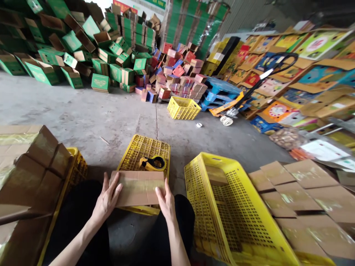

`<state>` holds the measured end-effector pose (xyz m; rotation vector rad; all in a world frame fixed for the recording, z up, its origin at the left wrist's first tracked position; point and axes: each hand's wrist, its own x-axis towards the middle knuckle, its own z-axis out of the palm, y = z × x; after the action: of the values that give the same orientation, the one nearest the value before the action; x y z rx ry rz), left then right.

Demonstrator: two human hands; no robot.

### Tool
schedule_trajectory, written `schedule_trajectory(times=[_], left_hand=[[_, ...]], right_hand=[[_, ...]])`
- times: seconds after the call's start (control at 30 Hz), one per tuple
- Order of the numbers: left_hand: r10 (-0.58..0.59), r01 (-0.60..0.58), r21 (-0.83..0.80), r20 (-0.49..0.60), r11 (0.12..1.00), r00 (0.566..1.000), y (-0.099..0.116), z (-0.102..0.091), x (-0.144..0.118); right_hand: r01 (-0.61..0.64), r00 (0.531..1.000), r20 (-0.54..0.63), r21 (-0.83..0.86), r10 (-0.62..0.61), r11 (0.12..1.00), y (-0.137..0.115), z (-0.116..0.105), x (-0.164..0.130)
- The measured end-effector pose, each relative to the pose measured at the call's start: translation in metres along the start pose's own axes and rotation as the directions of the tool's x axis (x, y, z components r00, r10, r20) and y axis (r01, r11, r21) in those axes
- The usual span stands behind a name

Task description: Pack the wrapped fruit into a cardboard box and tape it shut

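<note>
cardboard box (140, 188) straight ahead of the person, above the knees, over the near part of a yellow lattice crate (133, 151). whether it bears on the crate or is lifted a little off it, i cannot tell from where i stand.

long axis of the box runs crosswise, left to right, squarely between the two hands; a shiny strip of tape goes along the upper face the same way. neither hand is nearer: each touches an end.

left hand (107, 197): fingers parted, laid about the left end, thumb over the upper face. right hand (167, 201): thumb on the upper face near the right end, fingers along that end. so the box is clasped between the two, palms apart by its length.

tape dispenser (152, 163) just beyond the far long edge of the box, lying on the lattice, touched by neither hand.

off to the right, an open yellow crate (203, 207), its long side running away from the person, one carton (216, 175) at its far end. right hand is the nearer to it. past that, rows of taped boxes (299, 195). on the left, nearer the left hand, stacked cartons (33, 166).
</note>
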<state>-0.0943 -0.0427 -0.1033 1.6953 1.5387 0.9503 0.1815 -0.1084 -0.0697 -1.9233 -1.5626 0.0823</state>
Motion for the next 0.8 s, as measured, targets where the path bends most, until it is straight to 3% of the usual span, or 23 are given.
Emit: schedule_trajectory(times=[0.13, 0.27, 0.4, 0.57, 0.8], left_hand=[[-0.042, 0.041, 0.045, 0.030, 0.998, 0.999, -0.001, 0.000, 0.002], [0.024, -0.027, 0.062, 0.045, 0.998, 0.999, -0.005, -0.001, -0.004], [0.028, -0.036, 0.100, 0.073, 0.994, 0.997, -0.003, -0.001, -0.012], [0.033, -0.041, 0.084, 0.100, 0.996, 0.994, 0.004, -0.004, -0.012], [0.032, -0.038, 0.066, 0.081, 0.997, 0.996, 0.006, -0.003, -0.013]], right_hand=[[-0.056, 0.998, -0.003, 0.099, 0.057, 0.993, -0.002, -0.002, -0.004], [-0.090, 0.994, -0.046, 0.110, 0.096, 0.990, -0.002, -0.005, -0.029], [-0.129, 0.991, -0.005, 0.107, 0.131, 0.986, 0.002, -0.008, -0.048], [-0.187, 0.982, 0.020, 0.127, 0.186, 0.974, 0.009, -0.012, -0.043], [-0.144, 0.989, -0.007, 0.124, 0.146, 0.982, 0.013, -0.015, -0.025]])
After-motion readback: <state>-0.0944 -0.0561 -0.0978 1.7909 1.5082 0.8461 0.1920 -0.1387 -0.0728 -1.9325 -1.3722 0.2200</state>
